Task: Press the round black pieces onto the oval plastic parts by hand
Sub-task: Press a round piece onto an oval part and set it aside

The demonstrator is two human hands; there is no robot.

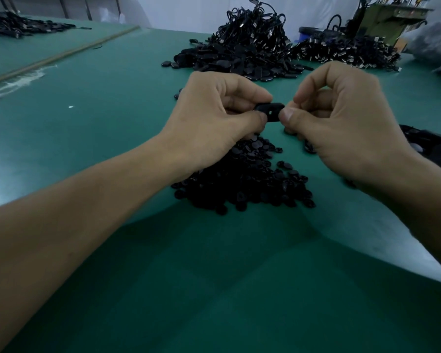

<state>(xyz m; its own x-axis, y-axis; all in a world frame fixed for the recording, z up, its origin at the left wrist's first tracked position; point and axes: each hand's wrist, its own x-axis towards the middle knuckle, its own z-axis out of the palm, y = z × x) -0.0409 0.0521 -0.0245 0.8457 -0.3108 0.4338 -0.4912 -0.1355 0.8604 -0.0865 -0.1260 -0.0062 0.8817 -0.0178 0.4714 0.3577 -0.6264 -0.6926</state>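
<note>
Black plastic: the oval part point(270, 110) is pinched between both my hands above the green worktop point(107, 128). My left hand point(222, 115) grips its left end, and my right hand point(341, 115) curls on its right end, thumb against the edge. I cannot tell whether one from the pile of round pieces point(245, 182) just below is already seated. I should hold the oval level, centre the piece over the opening and squeeze straight, never tilted.
</note>
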